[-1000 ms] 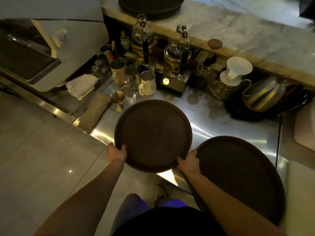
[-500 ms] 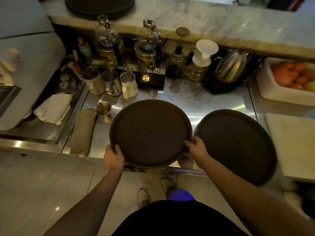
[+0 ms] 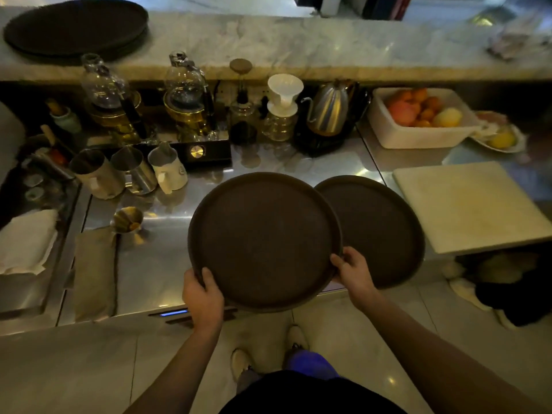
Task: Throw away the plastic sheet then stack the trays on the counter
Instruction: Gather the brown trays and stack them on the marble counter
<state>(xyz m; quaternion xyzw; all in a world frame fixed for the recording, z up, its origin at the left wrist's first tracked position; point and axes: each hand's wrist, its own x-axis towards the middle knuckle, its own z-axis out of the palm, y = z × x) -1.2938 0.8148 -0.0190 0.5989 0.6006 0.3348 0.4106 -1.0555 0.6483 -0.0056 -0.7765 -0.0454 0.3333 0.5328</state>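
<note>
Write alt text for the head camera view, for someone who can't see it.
Both hands, left hand and right hand, grip a round brown tray above a steel counter, overlapping a second tray; more trays sit stacked on the marble ledge.

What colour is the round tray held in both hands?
Dark brown, plain, no pattern: the held tray, gripped by the left hand and right hand, seen in the head view.

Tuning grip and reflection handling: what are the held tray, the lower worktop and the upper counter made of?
Held tray: dark brown, matte, finely textured face, likely non-slip plastic or rubber-coated; can't confirm.
Lower worktop: stainless steel by its look, with mirror-like glare and seams.
Upper counter: pale veined stone, probably polished marble.
</note>
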